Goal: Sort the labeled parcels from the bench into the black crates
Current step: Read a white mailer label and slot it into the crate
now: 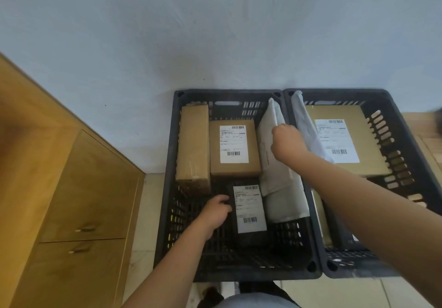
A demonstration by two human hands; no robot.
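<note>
Two black crates stand side by side on the floor, the left crate [167, 188] and the right crate [406, 140]. In the left crate my left hand [216, 211] grips the left edge of a black parcel [253, 238] with a white label, lying flat on the crate's bottom. My right hand [288, 144] holds the upper edge of a grey-white mailer bag [279, 183] that leans against the left crate's right wall. Behind them are a tall brown box [193, 145] and a labeled brown box [234, 147].
The right crate holds a large labeled brown box [344, 140] and a second white bag [306, 121] standing at its left wall. A wooden cabinet [71, 188] with drawers rises at the left. A pale wall runs behind the crates, tiled floor in front.
</note>
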